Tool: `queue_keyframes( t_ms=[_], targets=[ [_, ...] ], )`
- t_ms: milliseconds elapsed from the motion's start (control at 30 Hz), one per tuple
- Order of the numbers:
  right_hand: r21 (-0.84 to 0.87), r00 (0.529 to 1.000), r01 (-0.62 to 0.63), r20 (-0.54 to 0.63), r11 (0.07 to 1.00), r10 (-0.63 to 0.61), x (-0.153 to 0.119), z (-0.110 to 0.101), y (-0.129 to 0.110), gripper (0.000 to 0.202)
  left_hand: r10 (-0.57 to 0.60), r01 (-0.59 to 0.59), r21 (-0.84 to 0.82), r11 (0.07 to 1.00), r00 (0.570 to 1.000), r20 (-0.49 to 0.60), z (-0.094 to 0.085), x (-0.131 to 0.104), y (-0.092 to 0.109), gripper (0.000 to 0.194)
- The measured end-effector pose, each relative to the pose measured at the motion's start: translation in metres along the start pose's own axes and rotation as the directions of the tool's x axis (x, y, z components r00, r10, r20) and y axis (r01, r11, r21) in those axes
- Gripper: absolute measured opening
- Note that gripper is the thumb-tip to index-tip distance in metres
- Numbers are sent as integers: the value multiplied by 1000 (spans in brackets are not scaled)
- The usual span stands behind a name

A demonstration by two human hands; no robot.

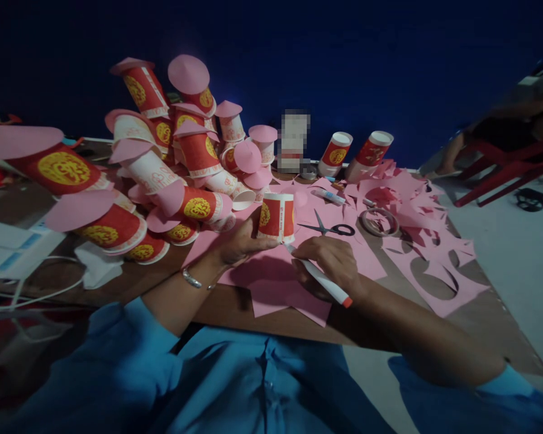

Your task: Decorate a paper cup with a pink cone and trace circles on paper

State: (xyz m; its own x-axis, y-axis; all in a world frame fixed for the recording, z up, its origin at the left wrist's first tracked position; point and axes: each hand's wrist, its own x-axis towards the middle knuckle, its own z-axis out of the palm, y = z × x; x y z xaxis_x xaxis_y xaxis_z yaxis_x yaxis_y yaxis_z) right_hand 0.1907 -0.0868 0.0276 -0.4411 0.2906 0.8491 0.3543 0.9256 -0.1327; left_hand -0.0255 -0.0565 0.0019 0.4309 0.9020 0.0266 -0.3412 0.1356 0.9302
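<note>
My left hand (247,242) is closed around a red and white paper cup (276,217) with a yellow round emblem, holding it above the pink paper. In my right hand (328,262) is a white marker (321,280) with a red end; its narrow grey tip points at the lower edge of the cup. Whether the tip touches the cup I cannot tell. Black-handled scissors (328,229) lie spread apart just beyond my right hand. Pink paper sheets (285,295) are spread beneath both hands.
Stacked paper cups with pink cone tops (199,154) crowd the left. Two cup stacks (335,154) stand at the back. A tape roll (380,223) and pink paper scraps (434,265) lie right. A white cable (49,295) runs left. A red chair (502,154) stands beyond the table.
</note>
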Motion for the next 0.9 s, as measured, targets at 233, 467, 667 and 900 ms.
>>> queue_keyframes(
  t_ms=[233,467,667,900],
  targets=[
    [-2,1000,-13,14,1000,13,-2,2,2,14,31,-31,54,998,1000,3,0,1,0,76],
    [-9,999,-14,30,1000,14,-1,1,2,12,48,-48,117,992,999,6,0,3,4,72],
    [-1,1000,11,-16,1000,-11,0,0,1,14,35,-35,99,994,999,2,2,1,4,69],
    [-21,995,-64,-76,998,63,-3,-1,4,23,39,-40,-17,999,999,-17,0,2,2,73]
  ],
)
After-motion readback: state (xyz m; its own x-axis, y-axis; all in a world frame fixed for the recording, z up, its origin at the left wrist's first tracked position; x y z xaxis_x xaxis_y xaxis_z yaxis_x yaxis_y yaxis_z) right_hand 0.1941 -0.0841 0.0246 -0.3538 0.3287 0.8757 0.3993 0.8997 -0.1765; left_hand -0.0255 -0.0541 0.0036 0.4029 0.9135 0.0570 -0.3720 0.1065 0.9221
